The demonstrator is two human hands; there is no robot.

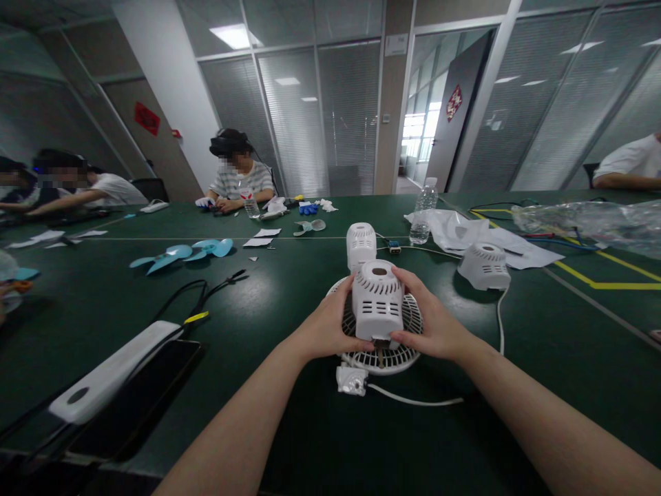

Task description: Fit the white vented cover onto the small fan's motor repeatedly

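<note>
Between my two hands is a white slotted fan motor housing [379, 300], with a round hole near its top. My left hand [330, 320] grips its left side, thumb low by the bottom edge. On the other side my right hand [431, 317] holds it, fingers curled around the top and thumb below. Under the housing lies a round white fan grille [407, 359], partly hidden by it and my hands. A small white fitting [352, 380] with a white cable [418, 399] rests at the grille's near edge. Just behind stands a second white housing [361, 241].
A third housing [484, 266] sits to the right, near a plastic bottle [425, 212] and crumpled white sheets [454, 231]. Blue fan blades [178, 256], a white power strip [118, 372] and a black phone [137, 399] lie left. Across the table a person [240, 172] works.
</note>
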